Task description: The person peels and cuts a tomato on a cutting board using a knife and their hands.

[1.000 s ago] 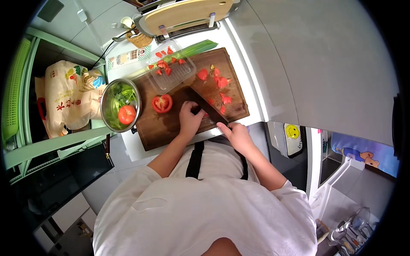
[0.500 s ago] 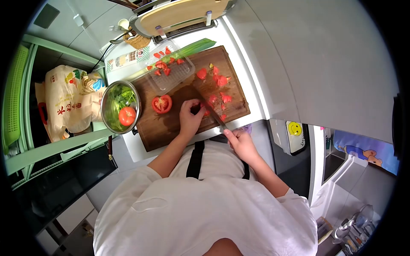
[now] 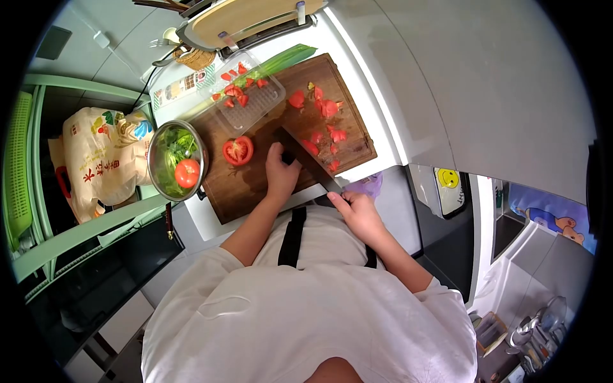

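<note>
My right hand point(image 3: 354, 205) is wrapped round the handle of a dark, wide-bladed knife point(image 3: 308, 159) over the wooden cutting board point(image 3: 255, 184). Close to the left side of the blade is my left hand point(image 3: 281, 171), its fingers curled; what they hold, if anything, is hidden. A tomato half point(image 3: 238, 150) lies cut side up to the left of that hand. Red tomato pieces point(image 3: 329, 108) are scattered on the board right of the knife. Further back, a clear plastic tray point(image 3: 255, 105) holds more cut pieces.
A metal bowl point(image 3: 200, 173) with greens and a whole tomato point(image 3: 187, 173) stands at the board's left. Behind the tray lies a green onion point(image 3: 287, 59). A large printed bag point(image 3: 102, 159) sits on the green shelf at the left.
The view has shifted and turned slightly. The knife has tilted over beside my left hand, showing its broad side more than half a second ago, while my right hand keeps its hold.
</note>
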Motion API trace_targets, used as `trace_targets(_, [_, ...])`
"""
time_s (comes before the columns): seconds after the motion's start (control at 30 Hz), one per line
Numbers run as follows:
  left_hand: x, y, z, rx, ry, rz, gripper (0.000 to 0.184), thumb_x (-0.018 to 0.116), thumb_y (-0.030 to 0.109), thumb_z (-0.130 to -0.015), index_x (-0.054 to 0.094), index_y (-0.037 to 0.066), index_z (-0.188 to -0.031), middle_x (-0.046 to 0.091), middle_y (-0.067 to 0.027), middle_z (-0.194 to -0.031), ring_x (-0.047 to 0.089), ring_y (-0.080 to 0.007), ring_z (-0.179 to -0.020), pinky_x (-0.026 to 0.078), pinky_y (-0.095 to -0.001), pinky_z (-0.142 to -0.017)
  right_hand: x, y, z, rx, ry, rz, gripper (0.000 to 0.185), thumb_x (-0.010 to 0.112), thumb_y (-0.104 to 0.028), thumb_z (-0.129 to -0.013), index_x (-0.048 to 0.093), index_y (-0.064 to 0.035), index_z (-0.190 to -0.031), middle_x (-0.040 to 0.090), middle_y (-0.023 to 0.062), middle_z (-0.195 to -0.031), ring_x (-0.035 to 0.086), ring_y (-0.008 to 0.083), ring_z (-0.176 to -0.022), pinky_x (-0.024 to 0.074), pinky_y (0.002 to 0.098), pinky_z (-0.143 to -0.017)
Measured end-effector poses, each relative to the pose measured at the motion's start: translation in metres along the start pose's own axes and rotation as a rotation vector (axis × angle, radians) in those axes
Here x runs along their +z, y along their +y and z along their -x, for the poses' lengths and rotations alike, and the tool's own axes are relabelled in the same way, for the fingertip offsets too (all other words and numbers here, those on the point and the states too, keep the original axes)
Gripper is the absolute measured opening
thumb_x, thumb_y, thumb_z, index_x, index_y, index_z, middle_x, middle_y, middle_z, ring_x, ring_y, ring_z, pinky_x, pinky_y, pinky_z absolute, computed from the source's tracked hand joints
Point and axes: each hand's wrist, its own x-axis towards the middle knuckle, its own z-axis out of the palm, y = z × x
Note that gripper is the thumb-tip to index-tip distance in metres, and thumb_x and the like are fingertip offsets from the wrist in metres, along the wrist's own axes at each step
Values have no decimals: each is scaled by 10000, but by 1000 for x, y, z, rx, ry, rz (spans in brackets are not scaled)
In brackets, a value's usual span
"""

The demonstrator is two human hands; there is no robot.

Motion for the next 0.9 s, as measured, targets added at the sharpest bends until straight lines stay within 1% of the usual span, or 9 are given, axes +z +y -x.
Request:
trace_targets(0.07, [1,-9,1,-6,6,15,269,665,-52,-695,489,-12,-894,463,-104,-830,499,-214,-755,441,-296,-690,1,-2,1,-13,23,13,585,593,-493,-935,668,75,-818,601,268,-655,604,419,-624,480,446,-617])
trace_targets(0.27, [0,15,1,-23,4,46,250,641,-65,-702,490,-2,-890,473,-80,-826,496,-177,-758,440,-286,-693,6,-6,0,7,41,72,588,594,-499,-932,668,73,-815,607,281,-670,620,439,-663,489,462,-637])
trace_targets(0.37, [-1,14,1,-14,2,27,247,648,-58,-712,501,0,-901,509,-80,-835,520,-172,-773,448,-286,-704,13,-2,0,-36,98,22,572,600,-450,-951,599,76,-724,497,211,-548,473,323,-503,408,437,-540])
trace_targets(0.47, [0,13,0,-14,4,52,242,658,-43,-727,520,1,-921,555,-83,-844,551,-167,-786,461,-289,-710,16,2,1,-46,115,54,578,604,-455,-945,607,84,-736,516,227,-560,504,362,-523,421,443,-551])
trace_targets(0.57, [-1,21,3,-53,-14,84,239,664,-27,-743,539,0,-945,595,-85,-859,580,-167,-796,474,-293,-714,14,-11,-4,9,86,161,599,607,-517,-913,664,66,-790,609,282,-659,627,449,-676,498,482,-637])
trace_targets(0.63, [-3,26,1,-56,-11,60,246,668,-18,-750,552,-2,-967,614,-87,-871,596,-167,-803,481,-293,-719,15,-9,-3,5,113,165,610,609,-530,-906,665,67,-793,614,277,-657,631,447,-676,500,485,-631])
trace_targets(0.73, [-2,41,1,-38,-1,104,271,676,-8,-748,566,-7,-995,632,-97,-911,615,-179,-837,485,-288,-745,18,-5,-4,-23,146,210,629,603,-550,-901,668,68,-801,619,273,-657,639,445,-681,505,487,-631])
trace_targets(0.87, [-2,26,1,-39,-11,87,283,676,-4,-739,577,-8,-1003,632,-104,-937,619,-198,-874,487,-306,-781,16,-13,-6,-17,132,238,652,582,-571,-903,670,67,-802,622,282,-667,645,452,-702,512,496,-646])
trace_targets(0.9, [-2,23,1,-45,-10,85,275,675,-2,-736,580,-6,-994,627,-107,-933,618,-207,-878,486,-312,-788,16,-12,-5,-23,148,229,626,593,-540,-909,663,70,-788,611,283,-657,629,455,-684,497,494,-633])
